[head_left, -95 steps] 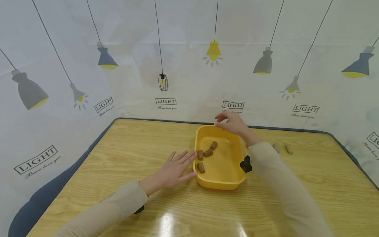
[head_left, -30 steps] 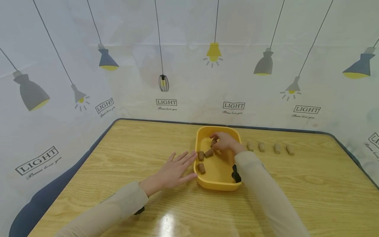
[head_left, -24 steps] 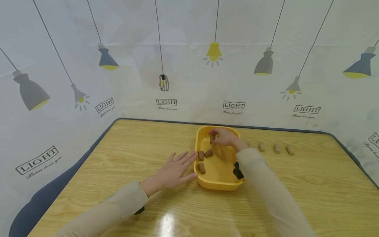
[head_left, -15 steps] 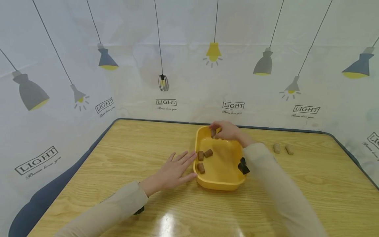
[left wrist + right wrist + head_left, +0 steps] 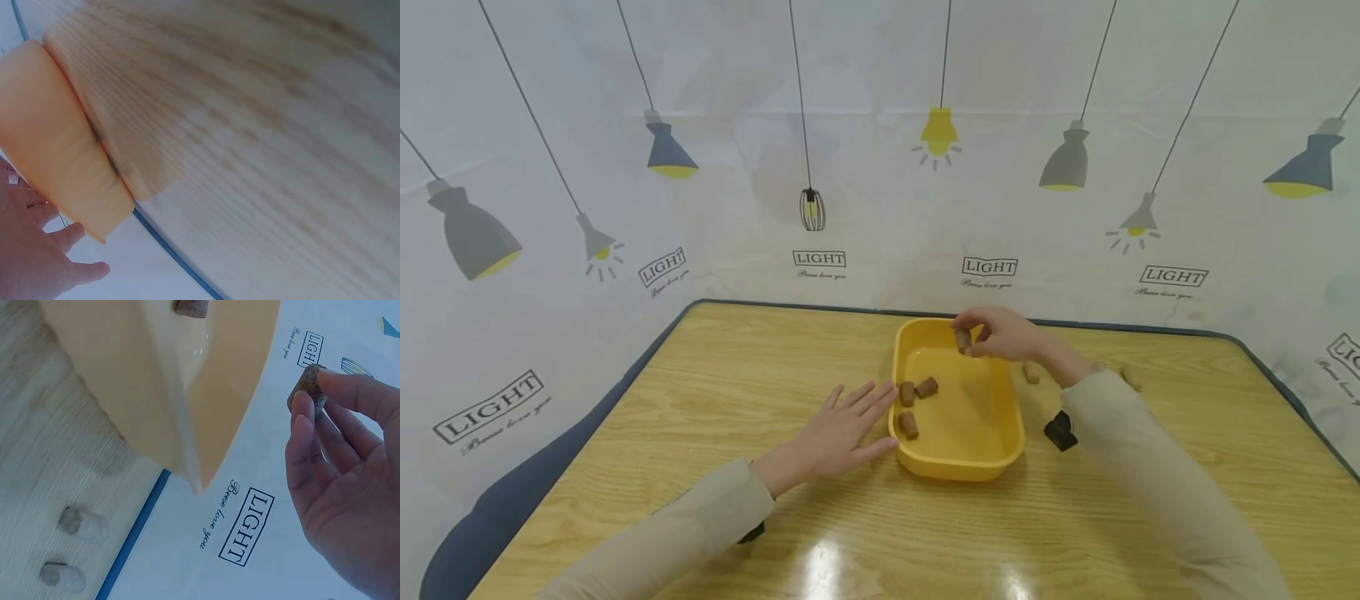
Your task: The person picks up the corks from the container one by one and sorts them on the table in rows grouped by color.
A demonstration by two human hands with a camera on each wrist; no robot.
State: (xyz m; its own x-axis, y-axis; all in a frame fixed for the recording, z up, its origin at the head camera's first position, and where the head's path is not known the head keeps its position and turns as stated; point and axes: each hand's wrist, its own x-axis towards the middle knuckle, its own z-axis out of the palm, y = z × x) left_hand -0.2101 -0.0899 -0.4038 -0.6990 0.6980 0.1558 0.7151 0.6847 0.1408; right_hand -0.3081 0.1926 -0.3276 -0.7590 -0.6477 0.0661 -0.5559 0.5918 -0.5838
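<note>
My right hand (image 5: 1011,337) pinches a brown cork (image 5: 962,341) between thumb and fingers, over the far right part of the yellow plastic tub (image 5: 958,472). In the right wrist view the same cork (image 5: 306,394) shows at the fingertips, higher than the tub's rim. My left hand (image 5: 831,437) lies with straight, spread fingers against the tub's left side. The left wrist view shows that hand (image 5: 31,250) beside the tub's wall (image 5: 59,137). Inside the tub, three corks lie along the left, one of them (image 5: 908,425) nearer the front.
To the right of the tub several corks stand apart in a row on the wooden table (image 5: 700,392), one (image 5: 1032,372) near the tub and another (image 5: 1131,377) farther right. My right forearm partly covers the row. A white printed curtain (image 5: 880,167) hangs behind the table.
My right hand, empty earlier, has reached into the tub, picked up its farthest cork and lifted it, moving up and right to the far right rim. My left hand has stayed in place.
</note>
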